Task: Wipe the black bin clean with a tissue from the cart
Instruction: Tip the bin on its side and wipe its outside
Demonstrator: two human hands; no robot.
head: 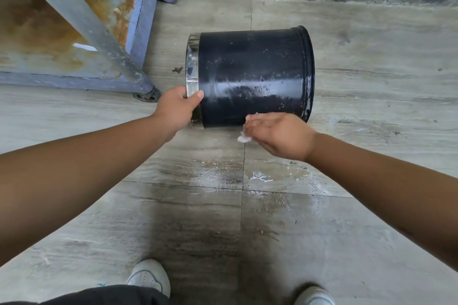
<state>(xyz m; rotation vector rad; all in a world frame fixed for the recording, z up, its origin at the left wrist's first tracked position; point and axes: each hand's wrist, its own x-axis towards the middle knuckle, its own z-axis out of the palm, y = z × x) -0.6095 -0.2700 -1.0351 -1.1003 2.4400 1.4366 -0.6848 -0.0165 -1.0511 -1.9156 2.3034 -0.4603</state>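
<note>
While the left hand (174, 109) grips the black bin (250, 74) rim, the right hand (280, 135) clasps a tissue (244, 138).

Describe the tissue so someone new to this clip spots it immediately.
Find the black bin lying on its side on the tiled floor. At its near lower edge, the right hand presses it. The tissue is the small white wad poking out under those fingers.

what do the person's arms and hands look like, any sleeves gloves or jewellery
Both forearms are bare to the edge of the picture, with no sleeves in view. The left hand and the right hand wear no gloves, and no rings, watch or bracelets show on the fingers or wrists. No markings are visible on either arm.
</note>
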